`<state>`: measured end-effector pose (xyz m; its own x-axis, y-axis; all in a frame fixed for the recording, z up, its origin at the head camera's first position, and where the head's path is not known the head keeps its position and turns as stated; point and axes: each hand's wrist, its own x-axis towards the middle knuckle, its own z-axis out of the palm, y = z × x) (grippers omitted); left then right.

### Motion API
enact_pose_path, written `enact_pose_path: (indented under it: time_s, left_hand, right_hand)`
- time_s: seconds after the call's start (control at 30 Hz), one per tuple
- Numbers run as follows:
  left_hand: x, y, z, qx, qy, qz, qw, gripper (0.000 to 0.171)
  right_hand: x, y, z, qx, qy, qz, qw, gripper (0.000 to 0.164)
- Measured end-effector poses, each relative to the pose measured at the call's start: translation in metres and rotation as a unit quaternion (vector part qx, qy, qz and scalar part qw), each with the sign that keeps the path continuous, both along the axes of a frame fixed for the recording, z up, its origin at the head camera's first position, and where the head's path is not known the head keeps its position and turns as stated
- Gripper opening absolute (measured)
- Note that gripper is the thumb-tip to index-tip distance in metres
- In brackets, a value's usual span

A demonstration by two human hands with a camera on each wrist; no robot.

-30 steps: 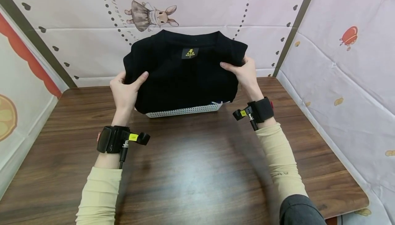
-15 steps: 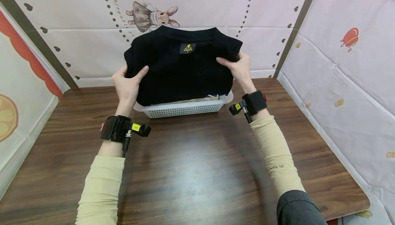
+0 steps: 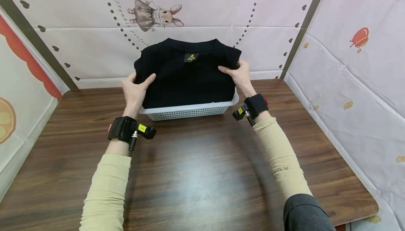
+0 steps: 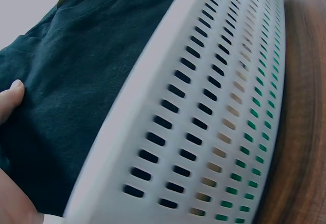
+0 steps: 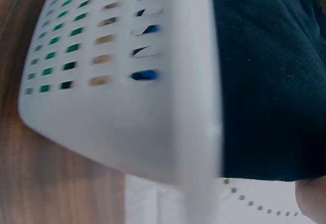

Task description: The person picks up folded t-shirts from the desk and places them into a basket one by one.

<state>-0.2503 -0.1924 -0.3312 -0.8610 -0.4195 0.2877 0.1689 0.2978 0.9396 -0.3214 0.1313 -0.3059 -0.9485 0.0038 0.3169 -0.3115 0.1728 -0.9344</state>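
Observation:
A folded black T-shirt [image 3: 190, 79] with a dark neck label [image 3: 191, 57] is held over a white perforated plastic basket [image 3: 190, 113], its lower edge down inside the front rim. My left hand [image 3: 135, 92] grips the shirt's left side, thumb on the front face and the other fingers behind it. On the opposite side my right hand [image 3: 239, 77] pinches the shirt the same way. In the left wrist view, the shirt [image 4: 86, 71] lies just behind the basket's rim. Green, tan and blue contents show through the holes of the basket [image 5: 117, 127] in the right wrist view.
The basket stands at the back of a brown wooden table [image 3: 196, 174], near the patterned wall sheet [image 3: 209, 6]. More sheeting [image 3: 354, 83] hangs along the right side, and another panel stands on the left.
Both hands have drawn slightly closer together. After rising a little, the shirt has come down into the basket; its front rim now shows, and the contents seen earlier are covered.

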Motion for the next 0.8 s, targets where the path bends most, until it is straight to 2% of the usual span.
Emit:
enact_pose_path:
  time_s: [0.13, 0.27, 0.4, 0.53, 0.67, 0.8]
  left_hand:
    - [0.000, -0.001, -0.007, -0.016, -0.028, -0.008, 0.9994, 0.043]
    - [-0.001, -0.002, -0.011, -0.028, -0.054, -0.007, 0.9981, 0.035]
    - [-0.004, -0.001, -0.012, -0.072, -0.065, 0.002, 0.9953, 0.033]
    - [-0.005, -0.001, -0.014, -0.126, -0.074, 0.003, 0.9893, 0.042]
    - [-0.004, 0.002, -0.014, -0.152, -0.096, -0.001, 0.9837, 0.058]
    - [-0.003, 0.004, -0.013, -0.169, -0.109, -0.005, 0.9795, 0.060]
  right_hand:
    - [-0.004, -0.002, -0.011, -0.007, -0.030, 0.004, 1.000, 0.026]
    - [-0.008, -0.005, -0.021, -0.008, -0.054, 0.009, 0.998, 0.027]
    - [-0.010, -0.007, -0.026, -0.002, -0.072, 0.016, 0.997, 0.032]
    - [-0.013, -0.007, -0.028, 0.022, -0.088, 0.035, 0.995, 0.038]
    - [-0.014, -0.007, -0.028, 0.049, -0.100, 0.063, 0.992, 0.044]
    - [-0.015, -0.005, -0.028, 0.081, -0.108, 0.076, 0.988, 0.052]
